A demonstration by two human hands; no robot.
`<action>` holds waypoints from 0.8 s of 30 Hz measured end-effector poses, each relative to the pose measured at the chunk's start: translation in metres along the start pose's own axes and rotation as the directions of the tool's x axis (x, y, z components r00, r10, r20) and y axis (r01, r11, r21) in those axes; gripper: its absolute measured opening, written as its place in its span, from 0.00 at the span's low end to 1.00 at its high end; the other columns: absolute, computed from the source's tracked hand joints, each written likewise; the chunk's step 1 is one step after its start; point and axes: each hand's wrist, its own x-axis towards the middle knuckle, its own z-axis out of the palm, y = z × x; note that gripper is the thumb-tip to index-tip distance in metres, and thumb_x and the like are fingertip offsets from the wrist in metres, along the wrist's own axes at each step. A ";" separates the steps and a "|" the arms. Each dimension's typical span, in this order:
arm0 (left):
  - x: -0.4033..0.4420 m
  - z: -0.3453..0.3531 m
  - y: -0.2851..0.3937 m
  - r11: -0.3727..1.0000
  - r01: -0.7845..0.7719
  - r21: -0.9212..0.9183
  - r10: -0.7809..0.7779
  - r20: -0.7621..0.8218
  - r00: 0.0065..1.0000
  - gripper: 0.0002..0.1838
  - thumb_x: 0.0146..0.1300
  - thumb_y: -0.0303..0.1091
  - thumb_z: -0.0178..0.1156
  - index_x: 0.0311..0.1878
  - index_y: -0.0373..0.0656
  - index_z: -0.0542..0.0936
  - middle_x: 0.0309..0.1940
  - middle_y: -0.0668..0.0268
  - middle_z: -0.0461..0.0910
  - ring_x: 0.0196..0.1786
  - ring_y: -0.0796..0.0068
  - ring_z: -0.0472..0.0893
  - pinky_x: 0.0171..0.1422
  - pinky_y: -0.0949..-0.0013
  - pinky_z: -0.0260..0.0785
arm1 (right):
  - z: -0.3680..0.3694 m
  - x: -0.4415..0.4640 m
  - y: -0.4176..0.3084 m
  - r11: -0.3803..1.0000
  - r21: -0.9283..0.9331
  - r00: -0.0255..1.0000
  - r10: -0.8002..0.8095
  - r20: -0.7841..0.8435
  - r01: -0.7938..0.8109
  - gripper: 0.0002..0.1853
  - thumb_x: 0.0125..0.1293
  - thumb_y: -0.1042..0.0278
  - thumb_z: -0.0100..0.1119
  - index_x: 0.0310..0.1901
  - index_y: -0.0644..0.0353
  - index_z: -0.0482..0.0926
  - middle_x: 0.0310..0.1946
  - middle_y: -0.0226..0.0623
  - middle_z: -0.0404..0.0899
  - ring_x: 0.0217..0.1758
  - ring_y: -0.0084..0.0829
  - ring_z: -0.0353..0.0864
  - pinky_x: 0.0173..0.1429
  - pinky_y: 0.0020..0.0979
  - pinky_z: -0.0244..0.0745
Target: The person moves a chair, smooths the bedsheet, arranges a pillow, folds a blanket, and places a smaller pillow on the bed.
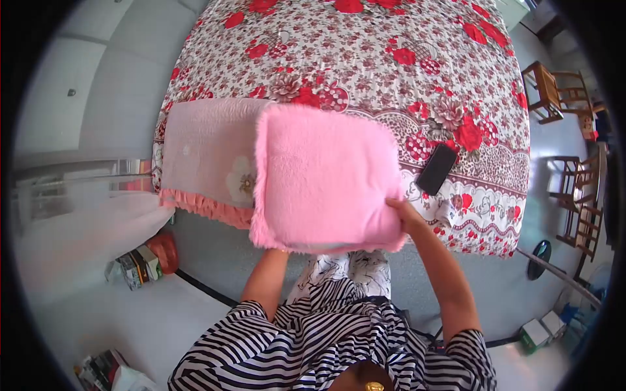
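Note:
A fluffy pink square cushion [329, 176] is held up in front of my body, over the near edge of the bed. My right hand [404, 214] grips its right side, the thumb pressed on the front face. The left forearm reaches under the cushion's lower left edge, and the cushion hides my left hand. Behind and to the left of it lies a pale pink cloth [208, 143] with a ruffled edge. Right of the cushion, a black phone [437, 169] rests on the floral bedspread [365, 72].
Wooden chairs [551, 91] stand on the floor at the right. A white cabinet [68, 91] is at the left. Books [140, 266] and a red bag [163, 253] are on the lower left. A green and white box [535, 335] sits at the lower right.

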 end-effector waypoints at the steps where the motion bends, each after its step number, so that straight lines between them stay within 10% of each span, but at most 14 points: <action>1: -0.001 -0.023 -0.007 0.998 0.041 -0.047 -0.044 -0.046 0.998 0.29 0.61 0.46 0.46 0.63 0.42 0.57 0.59 0.60 0.63 0.61 0.64 0.63 0.65 0.64 0.56 | 0.005 0.013 0.007 0.999 -0.039 0.998 -0.017 -0.062 0.014 0.27 0.54 0.66 0.58 0.52 0.73 0.64 0.43 0.49 0.74 0.41 0.41 0.78 0.50 0.39 0.73; 4: 0.002 -0.074 -0.029 0.998 0.055 0.032 -0.057 0.058 0.997 0.30 0.60 0.43 0.47 0.63 0.41 0.56 0.59 0.60 0.62 0.61 0.64 0.63 0.65 0.63 0.56 | 0.013 0.026 0.025 0.970 -0.221 0.968 -0.147 -0.202 0.101 0.21 0.54 0.67 0.58 0.46 0.72 0.71 0.37 0.47 0.77 0.36 0.36 0.79 0.41 0.34 0.76; 5: -0.003 -0.067 -0.016 0.719 0.416 -0.557 -0.451 0.083 0.889 0.32 0.55 0.34 0.59 0.62 0.38 0.59 0.55 0.59 0.67 0.58 0.63 0.67 0.62 0.64 0.59 | 0.005 0.037 0.038 0.943 -0.285 0.965 -0.220 -0.146 0.172 0.18 0.54 0.66 0.57 0.44 0.71 0.73 0.35 0.45 0.78 0.34 0.35 0.79 0.39 0.32 0.75; 6: 0.000 -0.073 -0.020 0.709 0.447 -0.545 -0.476 0.099 0.874 0.32 0.55 0.34 0.59 0.62 0.38 0.59 0.55 0.59 0.67 0.58 0.63 0.67 0.62 0.64 0.59 | 0.004 0.035 0.041 0.906 -0.344 0.952 -0.294 -0.087 0.248 0.16 0.54 0.66 0.57 0.41 0.69 0.76 0.33 0.43 0.79 0.33 0.33 0.79 0.37 0.30 0.74; 8: 0.020 -0.079 -0.028 0.931 0.297 0.213 -0.279 -0.113 0.954 0.34 0.48 0.24 0.63 0.60 0.36 0.61 0.53 0.62 0.69 0.56 0.66 0.69 0.61 0.64 0.61 | 0.006 0.030 0.044 0.870 -0.392 0.913 -0.380 -0.147 0.298 0.15 0.55 0.64 0.56 0.39 0.67 0.77 0.30 0.41 0.80 0.31 0.31 0.78 0.37 0.30 0.73; 10: 0.023 -0.078 -0.024 0.920 0.312 0.238 -0.310 -0.045 0.950 0.34 0.49 0.23 0.62 0.61 0.37 0.60 0.54 0.63 0.68 0.56 0.68 0.68 0.62 0.64 0.60 | 0.001 0.022 0.044 0.645 -0.613 0.808 -0.588 -0.018 0.456 0.17 0.57 0.64 0.56 0.46 0.64 0.75 0.34 0.37 0.79 0.34 0.27 0.77 0.41 0.29 0.72; 18: 0.060 -0.074 -0.061 0.905 0.218 0.364 -0.086 -0.346 0.934 0.35 0.52 0.24 0.58 0.63 0.36 0.55 0.61 0.58 0.59 0.62 0.66 0.62 0.65 0.65 0.54 | -0.030 0.025 0.039 0.648 -0.604 0.694 -0.689 -0.207 0.463 0.21 0.55 0.60 0.57 0.50 0.60 0.72 0.40 0.45 0.76 0.40 0.33 0.77 0.45 0.32 0.70; 21: 0.054 -0.063 -0.064 0.846 0.278 0.455 -0.007 -0.512 0.859 0.34 0.54 0.26 0.55 0.64 0.36 0.53 0.64 0.56 0.55 0.64 0.63 0.58 0.67 0.63 0.51 | -0.058 0.014 0.042 0.382 -0.870 0.614 -0.780 -0.122 0.312 0.20 0.50 0.71 0.57 0.47 0.60 0.74 0.42 0.43 0.74 0.41 0.44 0.75 0.44 0.36 0.71; 24: 0.041 -0.067 -0.071 0.716 0.116 0.688 0.227 -0.386 0.894 0.34 0.55 0.26 0.53 0.65 0.39 0.52 0.65 0.57 0.52 0.65 0.65 0.57 0.67 0.63 0.49 | -0.088 -0.018 0.038 0.238 -0.969 0.317 -0.926 -0.206 0.063 0.24 0.47 0.69 0.59 0.50 0.49 0.73 0.46 0.42 0.71 0.51 0.41 0.70 0.49 0.37 0.68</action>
